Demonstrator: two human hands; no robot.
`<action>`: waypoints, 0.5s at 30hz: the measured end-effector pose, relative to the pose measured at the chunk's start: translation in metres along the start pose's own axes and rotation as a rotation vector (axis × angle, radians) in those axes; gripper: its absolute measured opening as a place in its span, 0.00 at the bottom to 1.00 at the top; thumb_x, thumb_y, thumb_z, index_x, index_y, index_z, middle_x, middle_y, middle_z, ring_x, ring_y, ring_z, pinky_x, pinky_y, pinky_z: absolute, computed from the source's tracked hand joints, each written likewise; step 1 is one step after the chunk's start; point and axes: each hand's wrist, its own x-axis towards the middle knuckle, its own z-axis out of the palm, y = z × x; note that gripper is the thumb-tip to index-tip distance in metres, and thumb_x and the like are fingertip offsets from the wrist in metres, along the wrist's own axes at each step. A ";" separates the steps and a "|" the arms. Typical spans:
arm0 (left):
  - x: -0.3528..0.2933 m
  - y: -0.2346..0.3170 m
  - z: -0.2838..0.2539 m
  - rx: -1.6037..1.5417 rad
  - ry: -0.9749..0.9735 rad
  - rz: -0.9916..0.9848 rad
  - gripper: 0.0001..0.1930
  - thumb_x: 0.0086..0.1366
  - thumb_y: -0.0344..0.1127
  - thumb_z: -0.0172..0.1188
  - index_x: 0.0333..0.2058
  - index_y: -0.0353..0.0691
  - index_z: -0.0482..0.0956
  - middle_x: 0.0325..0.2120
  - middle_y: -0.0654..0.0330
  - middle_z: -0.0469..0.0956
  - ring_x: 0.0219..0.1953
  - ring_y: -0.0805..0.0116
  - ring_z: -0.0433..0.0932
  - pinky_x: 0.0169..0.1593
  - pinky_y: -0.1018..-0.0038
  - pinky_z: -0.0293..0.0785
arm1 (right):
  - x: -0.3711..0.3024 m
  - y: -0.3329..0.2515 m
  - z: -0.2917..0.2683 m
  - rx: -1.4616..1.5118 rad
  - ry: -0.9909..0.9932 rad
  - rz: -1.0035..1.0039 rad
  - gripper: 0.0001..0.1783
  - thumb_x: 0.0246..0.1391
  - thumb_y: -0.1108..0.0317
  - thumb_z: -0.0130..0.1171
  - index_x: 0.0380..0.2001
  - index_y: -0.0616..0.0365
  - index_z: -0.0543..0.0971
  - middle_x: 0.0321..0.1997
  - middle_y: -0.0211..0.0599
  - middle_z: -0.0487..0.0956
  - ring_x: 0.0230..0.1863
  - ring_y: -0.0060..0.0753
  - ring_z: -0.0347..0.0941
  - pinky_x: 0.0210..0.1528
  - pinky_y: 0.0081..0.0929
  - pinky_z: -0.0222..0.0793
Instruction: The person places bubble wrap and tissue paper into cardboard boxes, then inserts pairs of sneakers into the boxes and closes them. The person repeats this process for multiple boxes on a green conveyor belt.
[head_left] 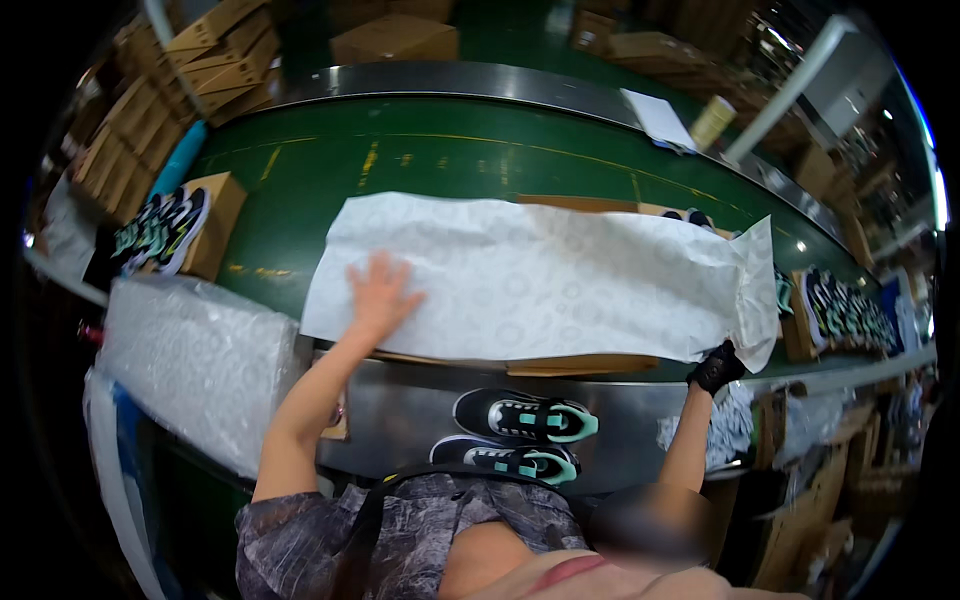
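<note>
A long sheet of white wrapping paper (530, 280) with a faint pattern lies spread across cardboard on the green belt. My bare left hand (382, 298), fingers apart, is over the sheet's left part, slightly blurred. At the near right corner, my right hand (717, 368) in a black glove grips the paper, which is bunched and creased there. Cardboard (580, 365) shows under the near edge, and parts of shoes peek out past the far right edge. Closest to me, two black sneakers with mint-green lining, one (525, 416) behind the other (505, 459), lie on the metal ledge.
Boxes of sneakers stand on the belt at left (180, 230) and right (845, 315). A clear plastic-wrapped stack (195, 365) is beside my left arm. Crumpled greyish paper (730, 425) lies near my right forearm. Across the belt are a white pad (658, 118) and a yellowish roll (712, 122).
</note>
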 end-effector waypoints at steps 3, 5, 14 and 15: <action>-0.004 -0.027 -0.009 0.006 0.018 -0.460 0.39 0.48 0.57 0.56 0.53 0.38 0.58 0.52 0.46 0.57 0.57 0.54 0.53 0.54 0.46 0.47 | 0.016 0.036 -0.049 -0.317 -0.401 0.063 0.18 0.42 0.66 0.56 0.38 0.63 0.71 0.37 0.38 0.74 0.39 0.37 0.68 0.41 0.33 0.62; -0.012 -0.067 0.003 -0.754 -0.127 -0.725 0.39 0.48 0.54 0.59 0.53 0.34 0.58 0.51 0.47 0.60 0.54 0.56 0.59 0.53 0.56 0.55 | -0.017 0.034 -0.074 0.288 -0.514 0.742 0.29 0.44 0.56 0.58 0.48 0.56 0.63 0.38 0.31 0.70 0.35 0.32 0.67 0.37 0.33 0.62; -0.019 -0.021 0.056 -2.033 -0.390 -1.009 0.22 0.53 0.36 0.59 0.44 0.28 0.67 0.40 0.54 0.72 0.40 0.63 0.73 0.45 0.70 0.70 | -0.229 -0.066 -0.114 -0.472 -2.011 -1.013 0.14 0.47 0.61 0.50 0.37 0.55 0.71 0.41 0.40 0.72 0.45 0.35 0.67 0.51 0.42 0.55; -0.023 -0.021 0.067 -2.021 -0.421 -0.974 0.21 0.56 0.37 0.56 0.46 0.33 0.66 0.41 0.56 0.72 0.42 0.65 0.72 0.45 0.69 0.70 | -0.239 -0.061 -0.114 -0.472 -1.944 -1.041 0.11 0.47 0.61 0.48 0.32 0.54 0.72 0.35 0.38 0.72 0.41 0.34 0.68 0.52 0.41 0.54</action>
